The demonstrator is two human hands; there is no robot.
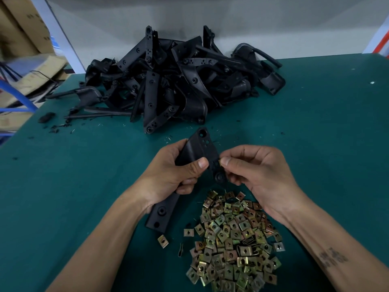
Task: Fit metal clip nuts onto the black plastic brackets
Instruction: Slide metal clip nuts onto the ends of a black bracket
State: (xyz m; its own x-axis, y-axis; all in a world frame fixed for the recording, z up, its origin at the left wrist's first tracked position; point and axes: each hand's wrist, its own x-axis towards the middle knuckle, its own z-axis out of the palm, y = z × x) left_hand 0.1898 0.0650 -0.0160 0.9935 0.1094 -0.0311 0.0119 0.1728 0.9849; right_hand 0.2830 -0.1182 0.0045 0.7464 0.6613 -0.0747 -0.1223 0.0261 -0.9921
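A long, matte black moulded-plastic bracket (pixel 194 153) with round holes along its flat arm is held above the green felt-like table mat (pixel 315 133), tilted so that its far end points away and its near end hangs below the wrist. The left hand (pixel 174 171) grasps it around the middle, fingers curled behind and the thumb pressed across the front. The right hand (pixel 254 169) pinches a small brass-coloured metal clip nut (pixel 220 162) between thumb and forefinger, right at the bracket's edge — only a sliver of it shows, so whether it is already seated on the plastic cannot be told. Directly below the hands lies a loose heap of yellow-zinc metal clip nuts (pixel 233 243), thin folded squares with a shiny, iridescent finish and a small central hole each; one stray clip nut (pixel 163 241) lies apart to the left of the heap, just beyond the bracket's lower end. At the far side of the mat a tangled pile of black plastic brackets (pixel 168 81) rests against a pale grey wall (pixel 231 22) — curved arms, flat perforated strips and ribbed pieces lying across one another. Black plastic crumbs and trimmings (pixel 56 125) are scattered on the mat to the left of that pile. Past the table's left edge stand brown cardboard boxes (pixel 23 24) and a blue metal frame (pixel 21 95), both blurred.
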